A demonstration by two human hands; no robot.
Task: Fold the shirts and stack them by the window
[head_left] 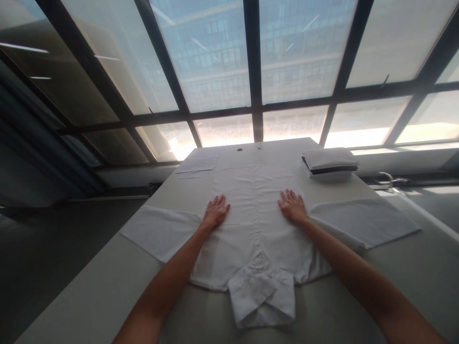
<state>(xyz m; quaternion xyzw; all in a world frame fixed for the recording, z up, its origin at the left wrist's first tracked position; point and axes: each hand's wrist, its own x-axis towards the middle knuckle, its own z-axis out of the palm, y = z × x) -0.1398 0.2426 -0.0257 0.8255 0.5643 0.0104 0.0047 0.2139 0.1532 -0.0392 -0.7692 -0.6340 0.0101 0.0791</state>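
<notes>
A white shirt (234,243) lies spread front side up on the table, its collar (263,298) towards me and its hem at the far end. One sleeve (163,228) stretches out to the left, the other sleeve (362,220) to the right. Flat on the left half of the shirt body rests my left hand (216,210), fingers extended and pointing away. My right hand (292,205) presses on the right half in the same way, its fingers slightly spread. Neither hand grips anything. The button placket runs down the middle between them.
The white table (82,291) narrows away towards large framed windows (215,52). Sheets of paper (199,163) lie at the far left. A stack of folded white cloth with a dark layer (330,162) sits at the far right. A dark curtain (39,143) hangs at left.
</notes>
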